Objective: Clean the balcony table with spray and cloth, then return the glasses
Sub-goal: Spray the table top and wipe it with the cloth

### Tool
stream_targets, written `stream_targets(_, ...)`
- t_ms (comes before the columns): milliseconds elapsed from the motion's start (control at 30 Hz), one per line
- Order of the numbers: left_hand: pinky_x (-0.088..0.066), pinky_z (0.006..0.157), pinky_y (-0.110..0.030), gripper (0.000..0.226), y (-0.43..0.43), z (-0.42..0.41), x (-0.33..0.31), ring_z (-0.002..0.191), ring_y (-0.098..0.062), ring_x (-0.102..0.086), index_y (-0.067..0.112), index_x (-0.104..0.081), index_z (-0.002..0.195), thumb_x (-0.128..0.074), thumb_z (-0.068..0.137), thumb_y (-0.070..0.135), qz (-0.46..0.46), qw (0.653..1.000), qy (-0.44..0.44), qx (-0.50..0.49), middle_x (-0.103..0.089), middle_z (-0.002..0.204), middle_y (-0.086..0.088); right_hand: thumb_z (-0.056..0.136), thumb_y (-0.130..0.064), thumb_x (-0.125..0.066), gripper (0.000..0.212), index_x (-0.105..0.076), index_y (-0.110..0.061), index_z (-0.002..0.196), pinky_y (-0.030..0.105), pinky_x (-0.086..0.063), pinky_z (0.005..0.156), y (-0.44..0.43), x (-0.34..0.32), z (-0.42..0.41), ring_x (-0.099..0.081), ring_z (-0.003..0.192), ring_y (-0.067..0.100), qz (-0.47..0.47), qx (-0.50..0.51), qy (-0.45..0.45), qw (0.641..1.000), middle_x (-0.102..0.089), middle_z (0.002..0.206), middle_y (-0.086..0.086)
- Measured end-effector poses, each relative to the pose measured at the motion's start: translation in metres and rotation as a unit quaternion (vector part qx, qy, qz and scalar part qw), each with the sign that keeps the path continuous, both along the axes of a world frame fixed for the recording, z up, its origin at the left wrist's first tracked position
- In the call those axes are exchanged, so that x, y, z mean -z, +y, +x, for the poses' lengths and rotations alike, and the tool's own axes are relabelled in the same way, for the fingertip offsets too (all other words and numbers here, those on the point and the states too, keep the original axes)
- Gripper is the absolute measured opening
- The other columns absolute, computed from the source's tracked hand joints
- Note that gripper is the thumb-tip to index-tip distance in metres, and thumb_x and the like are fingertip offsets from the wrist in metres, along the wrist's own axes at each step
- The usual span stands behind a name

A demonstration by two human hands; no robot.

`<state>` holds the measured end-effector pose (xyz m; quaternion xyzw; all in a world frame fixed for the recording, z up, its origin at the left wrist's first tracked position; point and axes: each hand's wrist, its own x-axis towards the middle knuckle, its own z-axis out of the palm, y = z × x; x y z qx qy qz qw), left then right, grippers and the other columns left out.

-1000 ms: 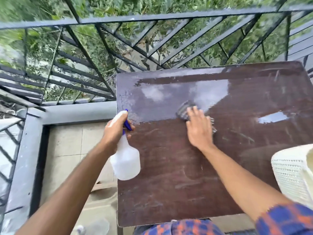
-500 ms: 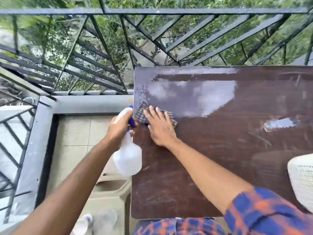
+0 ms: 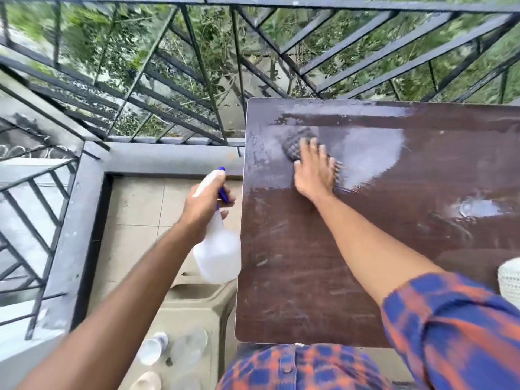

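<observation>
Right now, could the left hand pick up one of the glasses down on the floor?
Probably not yet: the left hand is wrapped around the spray bottle. The glasses sit low below the forearm, nothing covering them, so the hand would need freeing first.

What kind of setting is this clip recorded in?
Most likely a home balcony above ground level: a black metal railing with greenery below, a tiled floor, and a wet brown table being wiped.

Cloth (image 3: 295, 146) farther up table (right hand (image 3: 313, 171) too)
</observation>
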<state>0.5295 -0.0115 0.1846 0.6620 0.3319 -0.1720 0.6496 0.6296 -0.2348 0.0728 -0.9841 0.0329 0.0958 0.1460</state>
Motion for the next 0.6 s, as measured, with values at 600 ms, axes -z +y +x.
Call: stream_targets(600,-0.044,0.071,-0.033,0.035,0.002,-0.027,0.006,0.076,-0.018,-0.065,0.015,-0.061,0.085,-0.051,0.1,0.044,0.01,1.0,0.001,-0.004,-0.065,0.083,-0.007,0.105,-0.031,-0.041,0.06,-0.018,-0.029,0.16,0.046,-0.001,0.124,0.034,0.0,-0.056,-0.009,0.155,0.021,0.026,-0.085,0.018,0.996,-0.01,0.168,-0.003)
